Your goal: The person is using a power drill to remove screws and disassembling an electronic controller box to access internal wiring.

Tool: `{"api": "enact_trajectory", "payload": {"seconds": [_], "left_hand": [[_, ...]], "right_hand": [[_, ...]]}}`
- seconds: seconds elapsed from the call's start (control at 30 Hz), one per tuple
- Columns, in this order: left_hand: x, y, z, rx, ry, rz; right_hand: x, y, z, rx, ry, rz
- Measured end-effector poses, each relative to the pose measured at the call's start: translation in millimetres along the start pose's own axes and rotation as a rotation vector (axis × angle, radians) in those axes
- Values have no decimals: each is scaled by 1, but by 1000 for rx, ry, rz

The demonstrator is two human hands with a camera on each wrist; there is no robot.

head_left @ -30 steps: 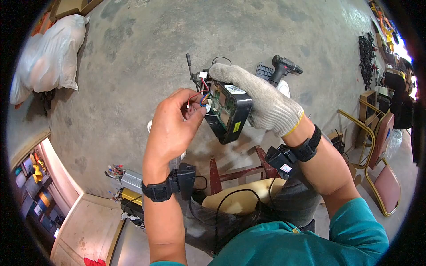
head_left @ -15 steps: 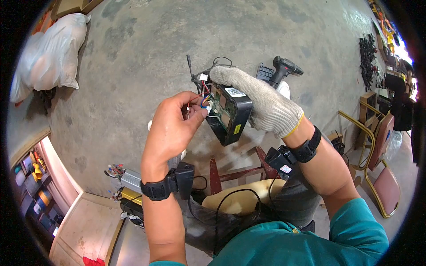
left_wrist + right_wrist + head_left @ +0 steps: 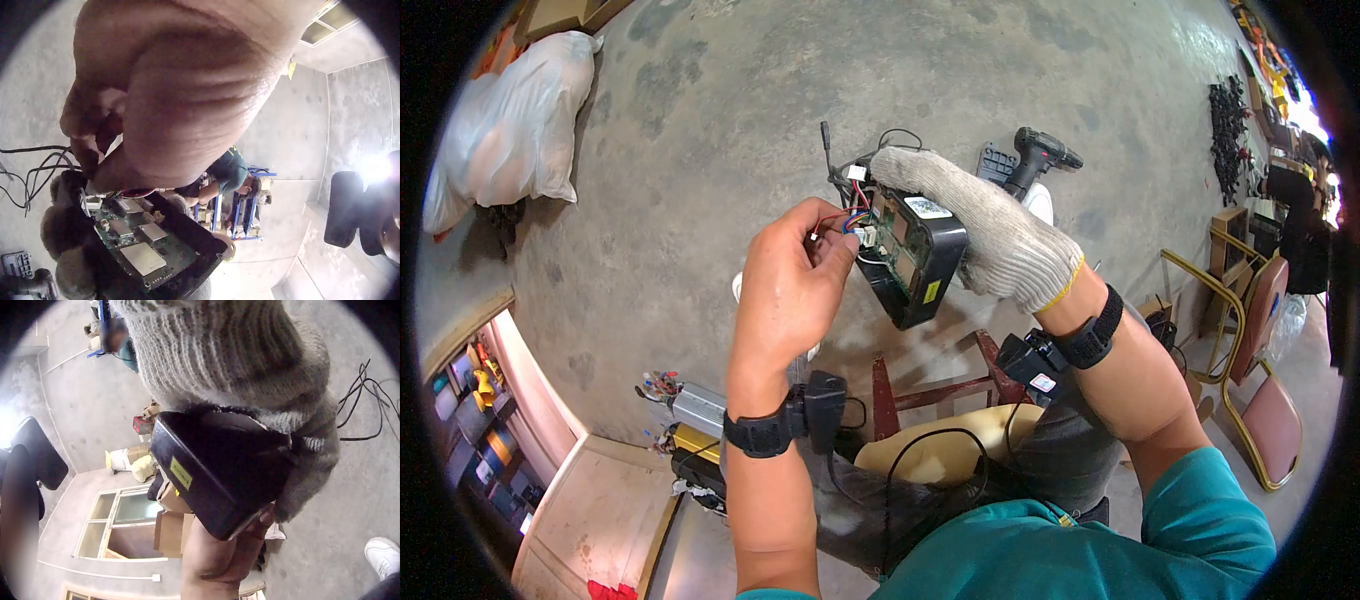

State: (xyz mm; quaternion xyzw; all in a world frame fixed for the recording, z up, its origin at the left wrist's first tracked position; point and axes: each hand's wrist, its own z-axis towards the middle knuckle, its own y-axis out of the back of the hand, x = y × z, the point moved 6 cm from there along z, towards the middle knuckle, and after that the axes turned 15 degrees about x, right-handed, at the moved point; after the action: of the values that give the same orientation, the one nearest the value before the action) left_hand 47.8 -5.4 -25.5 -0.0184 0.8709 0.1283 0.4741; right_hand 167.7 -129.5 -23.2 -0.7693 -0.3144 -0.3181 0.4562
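Observation:
A black box with an open face is gripped by my gloved right hand, whose fingers wrap over its far side. Inside it lies a green circuit board, seen closely in the left wrist view. My bare left hand pinches a white connector with coloured wires between thumb and fingers at the box's left edge. A second white plug on red wires hangs near the top edge. The right wrist view shows the box's smooth back with a yellow label.
A cordless drill lies on the floor beyond the right hand. Black cables trail behind the box. A red wooden stool frame stands below, a folding chair at the right, a white sack at the far left.
My left hand has drawn slightly left and turned a little, with the small loose red-wire plug shifting left too. The white connector at the board shows more. The right hand stays almost still.

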Motion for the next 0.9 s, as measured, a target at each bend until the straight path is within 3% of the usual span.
{"api": "enact_trajectory", "payload": {"seconds": [0.07, 0.13, 0.27, 0.47, 0.57, 0.63, 0.9], "left_hand": [[-3, -1, 0, -9, 2, -13], [-5, -2, 0, -19, 4, -26], [-4, -4, 0, -56, 29, -29], [-5, -5, -1, -83, 32, -3], [-2, -5, 0, -111, 13, -7], [0, -5, 1, -129, -5, -8], [-2, -5, 1, -129, -4, 2]], "right_hand": [[3, -1, 2, -21, 0, 41], [-2, -1, 1, -116, -262, 235], [-10, 5, 5, -7, -173, 276], [-7, 3, 1, -122, -236, 252], [-8, 8, 6, -81, -155, 151], [-11, 4, 4, -115, -226, 344], [-12, 4, 3, -117, -164, 354]]}}
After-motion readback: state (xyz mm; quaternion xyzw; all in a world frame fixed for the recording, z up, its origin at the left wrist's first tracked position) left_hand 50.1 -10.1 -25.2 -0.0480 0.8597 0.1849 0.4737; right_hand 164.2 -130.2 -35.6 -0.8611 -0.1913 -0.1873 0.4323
